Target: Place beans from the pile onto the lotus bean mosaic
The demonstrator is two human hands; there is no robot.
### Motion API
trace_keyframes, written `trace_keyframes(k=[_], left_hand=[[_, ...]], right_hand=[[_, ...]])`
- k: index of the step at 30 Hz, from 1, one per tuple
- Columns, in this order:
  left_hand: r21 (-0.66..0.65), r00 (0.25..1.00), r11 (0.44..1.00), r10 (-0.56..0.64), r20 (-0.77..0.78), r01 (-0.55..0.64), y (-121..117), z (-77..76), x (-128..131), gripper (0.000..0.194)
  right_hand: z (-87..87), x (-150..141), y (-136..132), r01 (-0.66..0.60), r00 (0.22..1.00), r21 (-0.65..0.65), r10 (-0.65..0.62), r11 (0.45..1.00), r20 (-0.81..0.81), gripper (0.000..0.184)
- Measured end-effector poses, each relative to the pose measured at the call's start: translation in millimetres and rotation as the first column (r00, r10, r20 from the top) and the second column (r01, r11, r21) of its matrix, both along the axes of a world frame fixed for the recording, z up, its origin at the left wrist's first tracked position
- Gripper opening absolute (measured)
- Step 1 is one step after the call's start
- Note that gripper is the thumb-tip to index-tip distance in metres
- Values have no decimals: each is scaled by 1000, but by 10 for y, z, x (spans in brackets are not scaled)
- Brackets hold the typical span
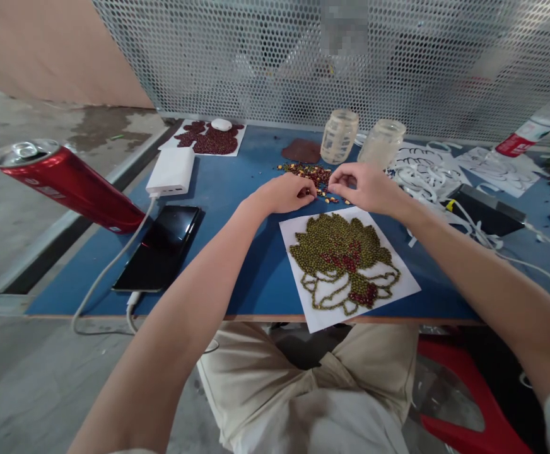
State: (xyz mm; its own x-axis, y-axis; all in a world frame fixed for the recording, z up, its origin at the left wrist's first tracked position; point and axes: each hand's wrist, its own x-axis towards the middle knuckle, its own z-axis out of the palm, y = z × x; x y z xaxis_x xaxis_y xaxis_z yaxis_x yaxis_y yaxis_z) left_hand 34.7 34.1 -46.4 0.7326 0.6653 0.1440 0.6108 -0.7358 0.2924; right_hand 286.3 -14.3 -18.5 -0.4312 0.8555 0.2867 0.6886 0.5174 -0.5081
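Observation:
A white sheet (pixel 402 285) lies near the table's front edge, carrying a flower picture (pixel 344 260) made of green and red beans. Just behind it a loose pile of mixed beans (pixel 309 171) is spread on the blue table (pixel 237 265). My left hand (pixel 285 192) rests at the pile's near edge with fingers curled and pinched together. My right hand (pixel 362 184) is beside it, fingers also pinched over the beans. What either pinch holds is too small to see.
Two clear jars (pixel 339 135) (pixel 381 142) stand behind the pile beside a brown lid (pixel 301 150). A phone (pixel 160 247), a white power bank (pixel 171 170) and a red can (pixel 69 183) sit left. Another bean picture (pixel 209 139) lies far left. Cables, paper scraps and a bottle (pixel 535 129) crowd the right.

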Motion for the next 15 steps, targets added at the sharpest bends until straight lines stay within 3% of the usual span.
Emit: trace_keyframes(k=[6,15], left_hand=[[-7,999,999,41,-8,-41,21,-10,-9,25],[5,999,999,41,16,-41,22,-30,0,23]], right_hand=[[-285,-46,159,69,944,201,-130,977,305,20],[-403,-206,124,167,884,200,-237,965,404,25]])
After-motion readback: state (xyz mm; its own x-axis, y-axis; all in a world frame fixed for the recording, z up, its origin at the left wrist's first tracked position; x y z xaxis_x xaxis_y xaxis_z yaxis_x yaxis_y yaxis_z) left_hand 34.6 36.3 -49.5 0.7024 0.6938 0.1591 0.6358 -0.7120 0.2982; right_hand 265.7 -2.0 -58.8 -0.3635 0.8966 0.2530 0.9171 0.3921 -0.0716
